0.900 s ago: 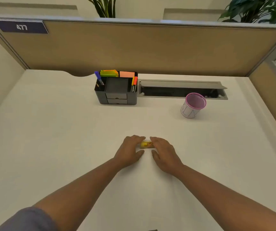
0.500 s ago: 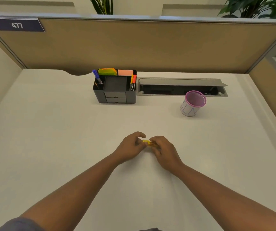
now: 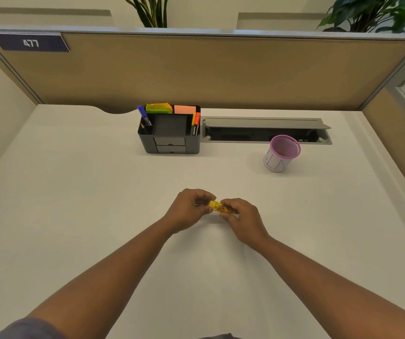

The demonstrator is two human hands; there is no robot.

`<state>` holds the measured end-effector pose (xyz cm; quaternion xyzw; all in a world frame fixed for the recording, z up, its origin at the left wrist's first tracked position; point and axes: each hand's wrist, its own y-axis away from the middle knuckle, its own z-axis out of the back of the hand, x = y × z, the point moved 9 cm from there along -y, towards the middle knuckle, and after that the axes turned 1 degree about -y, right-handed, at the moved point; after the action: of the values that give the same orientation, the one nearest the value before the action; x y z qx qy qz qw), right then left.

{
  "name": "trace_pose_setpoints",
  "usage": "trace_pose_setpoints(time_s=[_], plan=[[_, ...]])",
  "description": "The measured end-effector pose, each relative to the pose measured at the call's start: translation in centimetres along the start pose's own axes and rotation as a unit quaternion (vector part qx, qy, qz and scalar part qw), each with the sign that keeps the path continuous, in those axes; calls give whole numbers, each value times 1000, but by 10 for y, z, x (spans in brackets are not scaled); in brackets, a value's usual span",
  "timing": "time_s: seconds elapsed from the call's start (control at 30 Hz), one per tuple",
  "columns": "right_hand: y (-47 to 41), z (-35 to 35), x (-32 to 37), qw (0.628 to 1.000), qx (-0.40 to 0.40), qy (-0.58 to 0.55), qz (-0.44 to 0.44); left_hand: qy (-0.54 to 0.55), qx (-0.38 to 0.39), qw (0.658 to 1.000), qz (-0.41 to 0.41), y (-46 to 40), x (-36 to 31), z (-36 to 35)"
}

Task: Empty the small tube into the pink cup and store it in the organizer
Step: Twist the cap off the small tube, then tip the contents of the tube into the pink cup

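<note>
A small clear tube (image 3: 221, 208) with a yellow cap and orange-brown contents is held sideways between both hands, just above the white desk. My left hand (image 3: 188, 210) pinches the yellow cap end. My right hand (image 3: 241, 217) grips the tube's body. The pink mesh cup (image 3: 281, 153) stands upright at the back right, well beyond my hands. The black desk organizer (image 3: 170, 133) sits at the back centre; its middle compartment looks dark and empty, with pens and sticky notes around it.
A grey cable tray (image 3: 265, 130) with its lid raised lies in the desk just behind the pink cup. A tan partition wall (image 3: 208, 72) closes off the back, and side panels flank the desk.
Both hands lay flat over the tube on the desk; they have since curled around it and lifted it slightly, left fingers on the cap, right fingers on the body.
</note>
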<state>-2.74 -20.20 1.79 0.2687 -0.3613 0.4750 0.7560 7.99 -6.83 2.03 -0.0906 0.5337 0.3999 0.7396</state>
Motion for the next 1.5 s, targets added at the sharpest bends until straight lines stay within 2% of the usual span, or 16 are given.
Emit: trace_pose_setpoints(time_s=[0.23, 0.43, 0.83, 0.9, 1.0, 1.1, 1.2, 1.37, 1.5], plan=[[-1, 0, -6, 998, 24, -45, -34, -40, 3, 999, -12, 2, -3, 1], [-5, 4, -2, 998, -2, -50, -33, -33, -31, 999, -22, 5, -9, 6], [-8, 6, -2, 996, -18, -71, -51, -17, -40, 999, -26, 1, -12, 12], [-8, 6, -6, 993, -15, -95, -65, 15, -40, 999, -26, 1, -13, 11], [-7, 4, -9, 989, -17, -120, -80, 128, -50, 990, -2, 3, -7, 10], [-6, 2, -12, 989, -19, -123, -85, 277, -41, 959, 33, 4, 0, 3], [-5, 1, -13, 989, -23, -120, -87, 364, -33, 929, 55, 3, 5, -4], [-6, 6, -16, 987, -39, -123, -96, 446, -27, 890, 90, -3, 12, -10], [-10, 26, -22, 983, -82, -131, -102, 411, -31, 903, 124, -15, 30, -15]])
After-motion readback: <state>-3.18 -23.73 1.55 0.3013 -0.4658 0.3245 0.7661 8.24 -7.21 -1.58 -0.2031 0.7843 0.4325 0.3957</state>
